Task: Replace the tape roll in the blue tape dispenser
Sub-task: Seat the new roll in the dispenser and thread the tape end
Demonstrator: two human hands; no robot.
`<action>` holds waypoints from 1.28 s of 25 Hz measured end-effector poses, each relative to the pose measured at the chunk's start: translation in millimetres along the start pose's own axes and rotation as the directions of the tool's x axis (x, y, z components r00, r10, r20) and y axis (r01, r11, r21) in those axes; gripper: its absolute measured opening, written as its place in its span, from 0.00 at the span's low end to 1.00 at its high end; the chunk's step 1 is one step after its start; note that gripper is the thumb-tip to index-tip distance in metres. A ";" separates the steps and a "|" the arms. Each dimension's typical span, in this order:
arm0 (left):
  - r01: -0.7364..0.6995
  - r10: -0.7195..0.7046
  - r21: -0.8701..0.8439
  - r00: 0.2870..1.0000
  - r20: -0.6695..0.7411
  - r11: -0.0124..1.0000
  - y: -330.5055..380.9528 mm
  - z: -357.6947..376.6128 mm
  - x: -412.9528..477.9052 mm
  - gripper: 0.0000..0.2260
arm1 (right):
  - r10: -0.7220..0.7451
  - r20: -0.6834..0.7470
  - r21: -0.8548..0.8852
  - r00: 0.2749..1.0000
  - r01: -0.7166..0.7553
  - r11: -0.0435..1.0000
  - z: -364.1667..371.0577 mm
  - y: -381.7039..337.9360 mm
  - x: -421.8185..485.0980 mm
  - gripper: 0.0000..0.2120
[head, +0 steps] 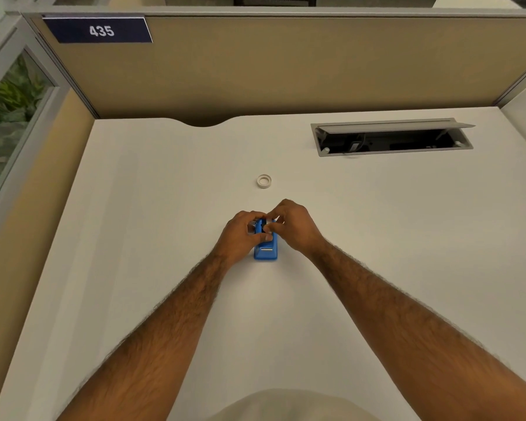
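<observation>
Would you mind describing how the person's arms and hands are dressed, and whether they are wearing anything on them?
Both forearms are bare up to the bottom edge of the picture, with visible hair and no sleeves in view. The left hand and right hand wear no gloves, and no watch or bracelet shows at either wrist. Rings cannot be ruled out, since the fingers are curled together.

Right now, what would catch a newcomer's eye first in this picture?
Two bare hands meet at the middle of the white desk: the left hand and right hand both grip a small blue tape dispenser. Just beyond them lies a lone white tape roll, flat and untouched. At far right a cable hatch stands open.
</observation>
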State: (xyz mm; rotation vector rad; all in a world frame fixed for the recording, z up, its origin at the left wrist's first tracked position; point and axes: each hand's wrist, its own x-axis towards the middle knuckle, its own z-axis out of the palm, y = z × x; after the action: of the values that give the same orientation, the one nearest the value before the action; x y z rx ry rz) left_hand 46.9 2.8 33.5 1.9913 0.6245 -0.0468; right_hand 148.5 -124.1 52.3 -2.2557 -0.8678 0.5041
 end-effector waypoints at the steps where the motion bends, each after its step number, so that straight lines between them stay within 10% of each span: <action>1: 0.002 -0.002 0.004 1.000 0.001 1.000 -0.1 0.1 0.4 0.23 | 0.020 -0.013 0.037 1.000 -0.019 0.999 0.6 -0.1 0.9 0.08; 32: -0.001 0.001 0.031 1.000 0.013 1.000 2.0 -1.7 0.5 0.23 | -0.040 -0.043 -0.070 0.998 0.037 0.997 6.0 -1.1 -6.3 0.09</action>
State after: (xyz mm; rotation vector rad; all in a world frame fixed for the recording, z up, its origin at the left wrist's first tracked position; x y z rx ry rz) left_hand 47.9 3.7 35.8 2.0197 0.6176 -0.0697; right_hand 140.2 -125.2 49.6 -2.2991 -0.9168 0.4104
